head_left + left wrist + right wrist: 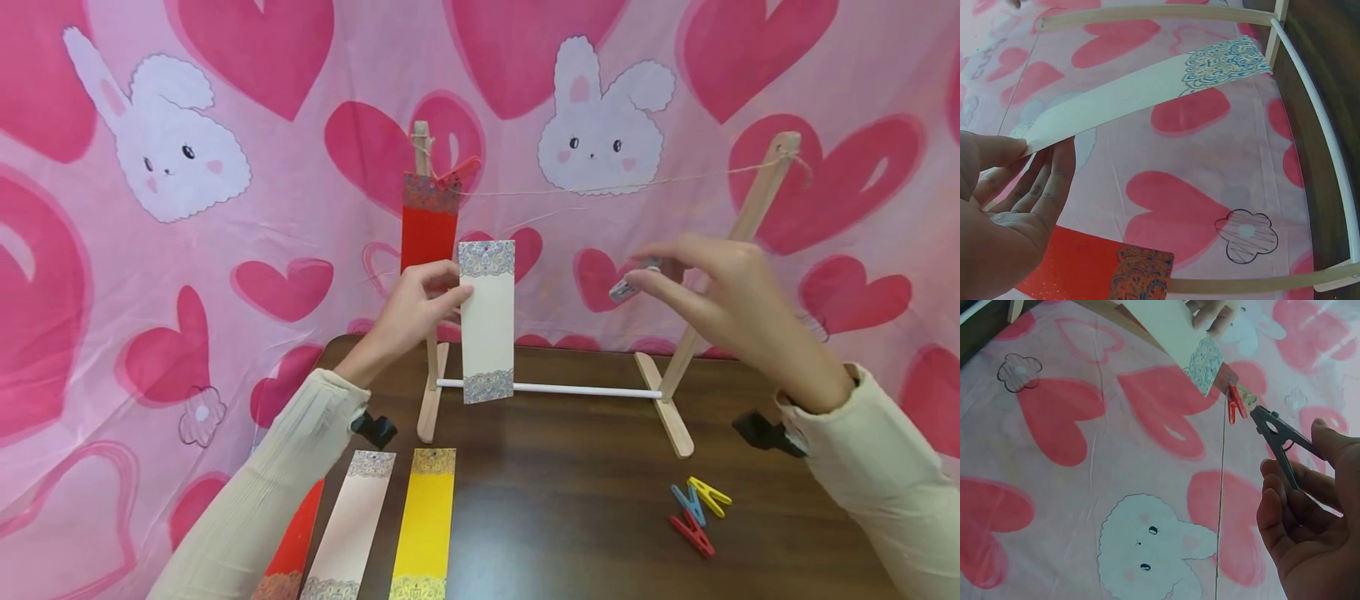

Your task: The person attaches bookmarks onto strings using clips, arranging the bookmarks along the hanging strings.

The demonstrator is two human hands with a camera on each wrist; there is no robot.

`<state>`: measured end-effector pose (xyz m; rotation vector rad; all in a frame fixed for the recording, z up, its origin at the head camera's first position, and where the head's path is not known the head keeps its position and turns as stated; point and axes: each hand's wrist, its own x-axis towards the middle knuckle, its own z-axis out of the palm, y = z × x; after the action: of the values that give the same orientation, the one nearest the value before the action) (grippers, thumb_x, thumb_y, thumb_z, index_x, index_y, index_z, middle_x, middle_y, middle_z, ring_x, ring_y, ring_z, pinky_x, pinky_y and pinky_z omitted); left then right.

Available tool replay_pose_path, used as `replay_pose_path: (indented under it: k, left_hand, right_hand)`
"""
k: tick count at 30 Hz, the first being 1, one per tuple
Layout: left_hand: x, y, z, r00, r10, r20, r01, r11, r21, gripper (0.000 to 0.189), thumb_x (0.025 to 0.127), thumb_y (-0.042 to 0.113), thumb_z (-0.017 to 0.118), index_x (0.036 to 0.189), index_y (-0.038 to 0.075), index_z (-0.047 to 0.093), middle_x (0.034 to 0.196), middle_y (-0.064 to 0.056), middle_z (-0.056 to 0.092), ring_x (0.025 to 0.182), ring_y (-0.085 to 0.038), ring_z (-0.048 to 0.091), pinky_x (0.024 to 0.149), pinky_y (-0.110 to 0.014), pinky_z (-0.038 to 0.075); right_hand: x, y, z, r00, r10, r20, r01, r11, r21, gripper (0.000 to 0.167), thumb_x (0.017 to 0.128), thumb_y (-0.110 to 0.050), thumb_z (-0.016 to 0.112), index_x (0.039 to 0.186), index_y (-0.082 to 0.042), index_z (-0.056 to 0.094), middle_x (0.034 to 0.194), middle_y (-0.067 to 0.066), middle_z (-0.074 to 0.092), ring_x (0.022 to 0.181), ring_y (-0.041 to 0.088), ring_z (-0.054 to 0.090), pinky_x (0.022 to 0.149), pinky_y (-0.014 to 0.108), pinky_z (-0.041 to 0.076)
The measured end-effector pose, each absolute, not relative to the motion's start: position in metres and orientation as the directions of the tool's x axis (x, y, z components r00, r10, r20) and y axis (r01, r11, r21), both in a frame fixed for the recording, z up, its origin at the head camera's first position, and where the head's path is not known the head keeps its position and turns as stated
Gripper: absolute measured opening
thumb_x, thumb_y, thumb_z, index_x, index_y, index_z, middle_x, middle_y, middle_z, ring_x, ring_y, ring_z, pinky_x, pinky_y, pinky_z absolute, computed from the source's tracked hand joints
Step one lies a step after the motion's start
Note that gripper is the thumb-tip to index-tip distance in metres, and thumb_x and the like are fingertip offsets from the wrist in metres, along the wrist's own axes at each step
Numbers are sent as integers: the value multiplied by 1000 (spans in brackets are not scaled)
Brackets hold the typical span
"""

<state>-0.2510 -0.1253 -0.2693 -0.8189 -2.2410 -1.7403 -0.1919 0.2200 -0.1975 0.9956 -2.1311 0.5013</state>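
Note:
My left hand (412, 307) pinches a cream paper bookmark (487, 325) by its upper left edge, holding it upright below the string (675, 181). Lacy blue patterned bands run across both ends of this bookmark. Between the thumb and fingers of my right hand (731, 292) is a grey clothespin (1275, 428), right of the bookmark and apart from it. A red bookmark (429, 229) hangs at the string's left end, with a red clothespin (459, 172) at its top. Part of it is hidden behind my left hand.
The string spans two wooden posts (757, 196) joined low down by a white rod (585, 390). On the brown table (570, 500) lie yellow (423, 525), pale pink (352, 525) and red bookmarks (296, 533) at left. Yellow (710, 497), blue (690, 503) and red clothespins (693, 533) lie at right.

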Motion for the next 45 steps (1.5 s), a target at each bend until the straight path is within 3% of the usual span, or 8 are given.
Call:
replay_pose_path:
  k: [9, 15, 19, 24, 32, 38, 45]
  left_hand:
    - [-266, -112, -261, -823, 310, 475, 526, 101, 845, 15, 95, 6, 65, 105, -4, 61, 96, -20, 66, 77, -29, 69, 72, -40, 60]
    - [-279, -105, -253, -822, 308, 478, 526, 90, 846, 17, 96, 6, 64, 110, -5, 62, 100, -20, 68, 82, -28, 70, 72, -39, 60]
    - [-287, -101, -246, -811, 296, 505, 549, 87, 831, 17, 96, 5, 63, 108, -6, 63, 101, -21, 69, 86, -28, 70, 73, -38, 60]
    - [-292, -98, -241, -797, 300, 524, 572, 96, 815, 18, 96, 6, 63, 108, -6, 62, 102, -21, 69, 88, -27, 70, 74, -38, 60]
    - [-295, -99, -247, -803, 289, 521, 574, 141, 807, 20, 96, 8, 64, 113, -3, 65, 101, -19, 69, 87, -24, 68, 75, -36, 60]
    - [-295, -99, -252, -817, 287, 501, 561, 191, 805, 28, 97, 11, 64, 121, -2, 64, 108, -18, 69, 94, -26, 68, 80, -37, 59]
    - [-298, -94, -257, -824, 284, 489, 545, 165, 822, 26, 97, 7, 63, 120, -4, 63, 106, -21, 67, 92, -27, 66, 76, -38, 60]
  right_hand:
    - [-216, 193, -175, -482, -509, 714, -791, 603, -103, 20, 92, -13, 71, 112, -8, 74, 87, -3, 71, 76, 3, 55, 71, 17, 45]
    - [-233, 174, -156, -524, -454, 720, -804, 542, -244, 33, 86, -12, 79, 115, -1, 69, 83, -1, 68, 73, 7, 61, 74, 14, 49]
    - [-246, 161, -139, -540, -423, 727, -802, 521, -293, 30, 84, -16, 81, 109, -1, 71, 87, 1, 72, 77, 4, 67, 72, 17, 51]
    - [-265, 147, -123, -567, -453, 688, -788, 543, -291, 26, 90, -20, 75, 106, -2, 67, 97, 5, 76, 88, 6, 71, 69, 19, 50]
    - [-280, 120, -117, -527, -553, 645, -810, 556, -185, 17, 92, -12, 71, 100, 2, 65, 103, 8, 73, 95, 14, 73, 85, 31, 57]
    - [-285, 110, -112, -582, -576, 574, -779, 597, -191, 15, 93, -12, 70, 101, 1, 66, 103, 10, 72, 97, 18, 72, 85, 35, 58]
    - [-296, 113, -118, -654, -603, 457, -736, 648, -198, 14, 94, -13, 69, 99, 0, 67, 103, 14, 73, 90, 23, 72, 78, 38, 59]
